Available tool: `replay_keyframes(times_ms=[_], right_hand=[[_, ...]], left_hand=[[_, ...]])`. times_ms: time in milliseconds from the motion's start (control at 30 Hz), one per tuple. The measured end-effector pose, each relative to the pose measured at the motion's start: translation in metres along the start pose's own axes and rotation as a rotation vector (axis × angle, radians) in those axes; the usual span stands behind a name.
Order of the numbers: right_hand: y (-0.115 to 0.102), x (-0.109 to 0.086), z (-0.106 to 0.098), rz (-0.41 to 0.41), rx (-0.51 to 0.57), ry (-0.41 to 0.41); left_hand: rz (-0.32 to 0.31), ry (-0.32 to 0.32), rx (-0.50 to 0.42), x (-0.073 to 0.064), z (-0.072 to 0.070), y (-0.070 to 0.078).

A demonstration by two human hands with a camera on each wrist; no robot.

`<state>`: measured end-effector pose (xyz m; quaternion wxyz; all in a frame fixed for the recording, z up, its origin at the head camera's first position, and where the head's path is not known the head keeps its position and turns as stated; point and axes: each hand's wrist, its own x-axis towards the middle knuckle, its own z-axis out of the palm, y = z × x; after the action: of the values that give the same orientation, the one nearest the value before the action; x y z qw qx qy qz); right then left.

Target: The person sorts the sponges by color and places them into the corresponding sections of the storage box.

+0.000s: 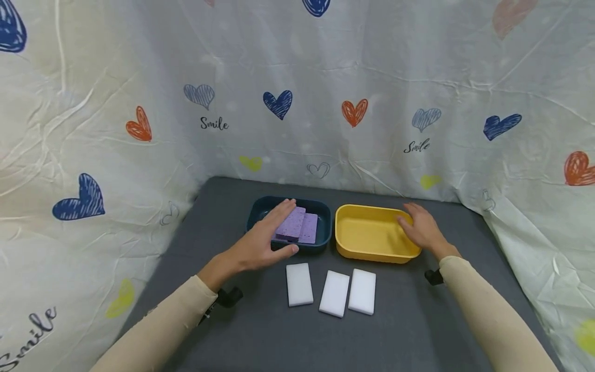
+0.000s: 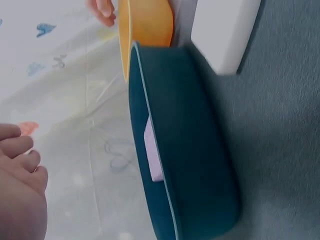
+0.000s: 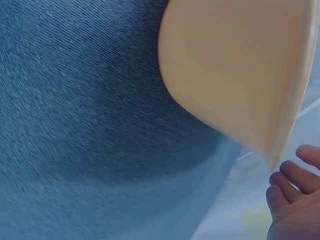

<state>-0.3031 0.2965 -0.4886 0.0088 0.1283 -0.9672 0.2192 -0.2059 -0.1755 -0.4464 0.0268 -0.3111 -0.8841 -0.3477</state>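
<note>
Here's my left hand [image 1: 261,242], fingers straight, thumb spread, nothing held, beside the navy box [image 1: 324,232] with its purple blocks [image 1: 292,223]. Below its thumb, nearer me, lies the leftmost white block [image 1: 299,284], long axis pointing away from me; left is the nearer hand. Two more white blocks [image 1: 362,291], then the yellow box [image 1: 367,230], my right hand [image 1: 424,227] relaxed and empty at its right end.

My head view above, facing forward and down, wrist views low and close, all sharing the yellow tub [image 1: 367,232]
</note>
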Motion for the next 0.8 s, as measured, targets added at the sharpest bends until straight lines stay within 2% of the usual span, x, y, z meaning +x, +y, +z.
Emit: replay_keyframes(times_ms=[200, 367, 467, 667, 800], right_hand=[[0.006, -0.007, 0.009, 0.050, 0.067, 0.008], [0.008, -0.008, 0.017, 0.080, 0.113, 0.032], [0.009, -0.009, 0.021, 0.089, 0.135, 0.055], [0.008, -0.012, 0.026, 0.114, 0.193, 0.094], [0.009, -0.013, 0.027, 0.163, 0.253, 0.102]], left_hand=[[0.063, -0.128, 0.035, -0.004, 0.017, 0.010], [0.108, -0.210, 0.070, -0.008, 0.030, 0.011], [0.115, -0.252, 0.064, -0.011, 0.037, 0.010], [0.069, -0.325, 0.052, -0.018, 0.051, 0.008], [0.024, -0.372, 0.073, -0.022, 0.060, 0.005]])
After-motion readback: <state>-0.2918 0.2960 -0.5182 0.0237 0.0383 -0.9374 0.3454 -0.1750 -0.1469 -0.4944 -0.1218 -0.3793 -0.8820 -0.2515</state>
